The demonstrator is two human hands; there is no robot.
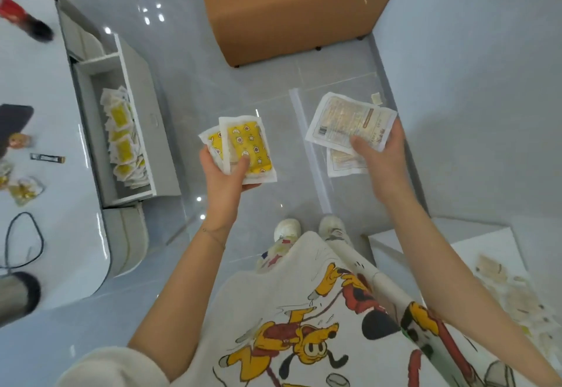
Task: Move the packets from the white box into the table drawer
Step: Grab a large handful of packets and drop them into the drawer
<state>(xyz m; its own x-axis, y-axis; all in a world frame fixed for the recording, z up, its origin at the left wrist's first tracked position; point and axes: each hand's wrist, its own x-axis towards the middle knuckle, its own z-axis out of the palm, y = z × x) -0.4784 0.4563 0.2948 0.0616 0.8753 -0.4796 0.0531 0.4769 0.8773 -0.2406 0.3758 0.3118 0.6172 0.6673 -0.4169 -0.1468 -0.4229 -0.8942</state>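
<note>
Both bare arms reaching forward, left hand (226,170) and right hand (381,158) each clasped, thumbs on top

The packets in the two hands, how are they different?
The left hand holds packets with the yellow patterned side up; the right hand holds packets showing the pale printed side. The left ones stand upright in view; the right ones lie tilted. Both hands hold two white-edged packets.

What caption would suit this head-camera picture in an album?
Left hand and right hand each hold packets, yellow-printed and back-side-up, beside the open drawer.
</note>
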